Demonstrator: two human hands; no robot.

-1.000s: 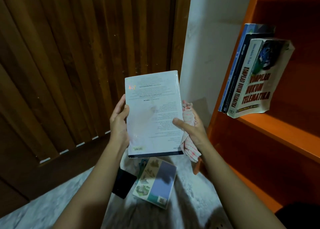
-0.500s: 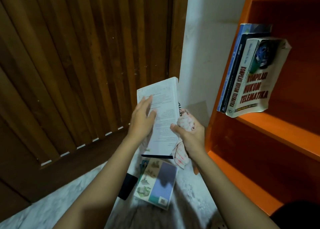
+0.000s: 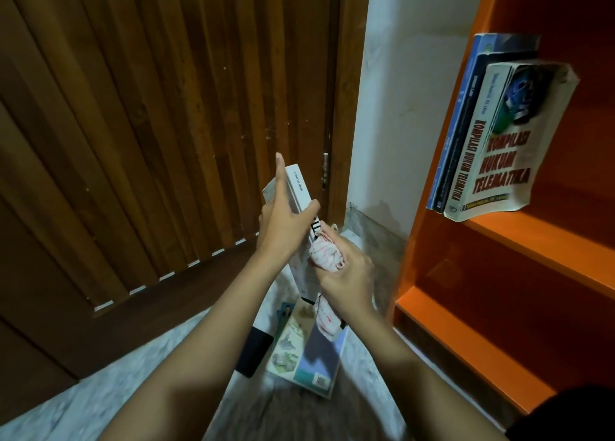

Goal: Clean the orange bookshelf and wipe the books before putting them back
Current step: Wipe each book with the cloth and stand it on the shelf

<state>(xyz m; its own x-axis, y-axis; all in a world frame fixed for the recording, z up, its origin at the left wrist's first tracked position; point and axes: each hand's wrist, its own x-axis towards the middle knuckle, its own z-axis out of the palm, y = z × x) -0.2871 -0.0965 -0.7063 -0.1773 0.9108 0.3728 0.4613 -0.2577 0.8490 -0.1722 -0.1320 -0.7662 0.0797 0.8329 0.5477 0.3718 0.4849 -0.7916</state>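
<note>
**Now wiping a white book beside the orange shelf**

Both hands work in front of the wooden door [image 3: 133,141]. The left hand [image 3: 284,222] grips a white book [image 3: 299,192] and holds it nearly upright. Its thumb lies across the spine and its forefinger stretches up along the cover. The right hand [image 3: 347,275], slightly blurred, is clenched around a bunched red-and-white cloth [image 3: 327,257]. The cloth presses against the lower part of the book's spine, and a loose end hangs below the wrist.

Beneath the hands, on the pale marbled floor [image 3: 66,407], a picture book [image 3: 306,347] lies flat with its cover up. A dark flat thing [image 3: 254,350] sits just beside its left edge; what it is cannot be told.

To the right, the orange bookshelf [image 3: 519,240] stands against the white wall [image 3: 399,74]. At the left end of its upper board, a row of three books [image 3: 492,147] stands on end. The outermost is a thick white paperback with a red title.
</note>
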